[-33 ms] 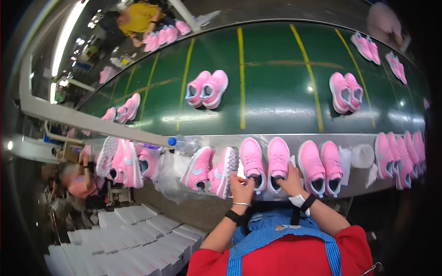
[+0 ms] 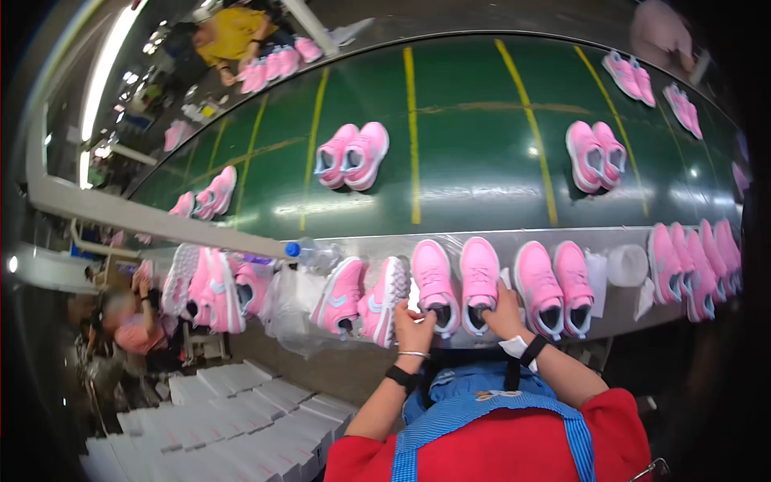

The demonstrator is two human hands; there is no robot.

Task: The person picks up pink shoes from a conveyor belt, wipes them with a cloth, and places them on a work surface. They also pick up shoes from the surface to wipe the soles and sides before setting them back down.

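A pair of pink sneakers stands upright before me on the grey ledge, toes away and heels toward me. My left hand [image 2: 414,328] is closed, its fingers bent against the heel and collar of the left pink sneaker [image 2: 432,271]. My right hand [image 2: 504,315] grips the heel side of the right pink sneaker [image 2: 480,267], the fingertips at its opening. Dark material shows inside that opening. Left of my hand, another pink sneaker [image 2: 376,309] lies tilted with its sole showing, beside its mate [image 2: 341,293]. Close to my right hand stands a further pink sneaker [image 2: 538,277].
Beyond the ledge runs a green conveyor belt [image 2: 474,173] carrying pairs of sneakers. A blue-capped bottle [image 2: 317,253], clear plastic [image 2: 293,321] and a white roll [image 2: 627,265] lie along the ledge. White boxes [image 2: 233,418] are stacked lower left. A person in yellow [image 2: 233,36] works across the belt.
The whole view has shifted slightly, so the belt and sneakers appear a little farther left. Both hands stay at the same two sneakers.
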